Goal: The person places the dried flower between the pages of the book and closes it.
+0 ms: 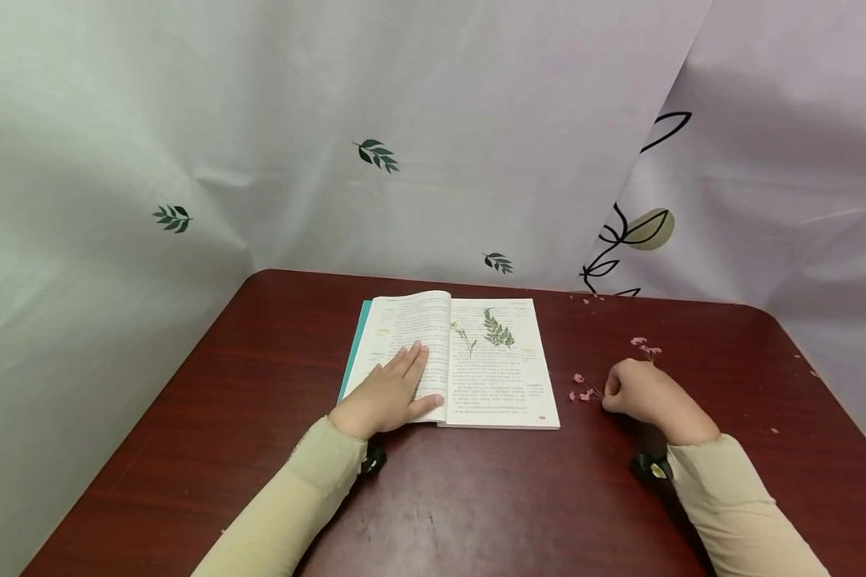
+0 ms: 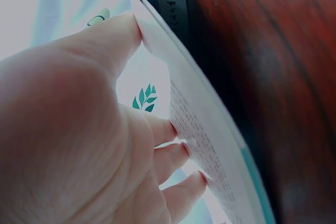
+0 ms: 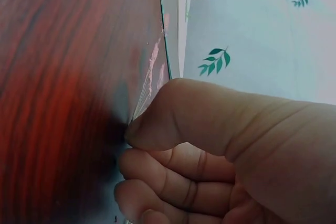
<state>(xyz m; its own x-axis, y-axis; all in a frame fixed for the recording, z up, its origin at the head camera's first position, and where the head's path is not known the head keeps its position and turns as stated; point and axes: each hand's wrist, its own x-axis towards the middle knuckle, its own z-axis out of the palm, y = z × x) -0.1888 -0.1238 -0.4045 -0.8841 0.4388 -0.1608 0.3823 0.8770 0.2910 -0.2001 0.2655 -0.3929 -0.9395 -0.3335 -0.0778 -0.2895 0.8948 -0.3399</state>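
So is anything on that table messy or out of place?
Yes: small pink flower bits lie scattered on the dark red table, by the right hand and farther right. The open book, with a pressed fern on its page, lies flat under the left hand.

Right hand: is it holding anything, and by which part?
The right hand pinches a pink flower sprig by its stem end, low on the table.
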